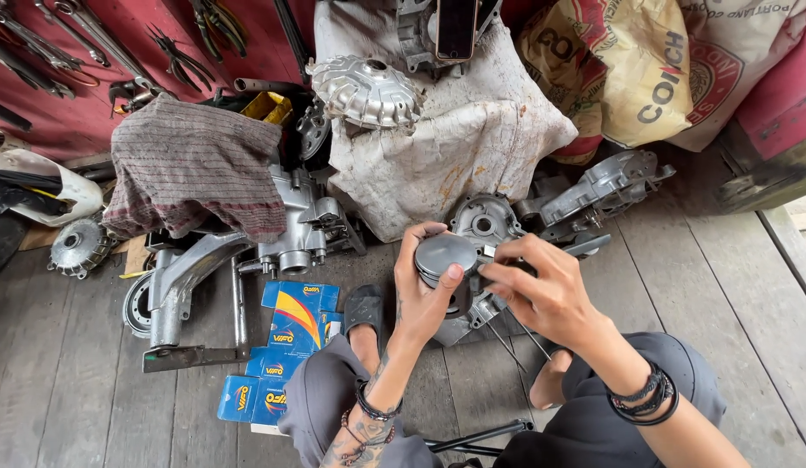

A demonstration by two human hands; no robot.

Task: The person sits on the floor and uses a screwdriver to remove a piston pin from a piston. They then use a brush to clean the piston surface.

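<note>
Now piston [444,256], grey metal, sits in your left hand [424,290], fingers curled round its skirt, crown up, above wooden floor [741,295] between your knees. Your right hand [541,290] pinches at piston's right rim with fingertips. Engine casing [482,221] lies just beyond. Blue cartons [286,334] scattered left; white sack [472,139] behind casing.
</note>
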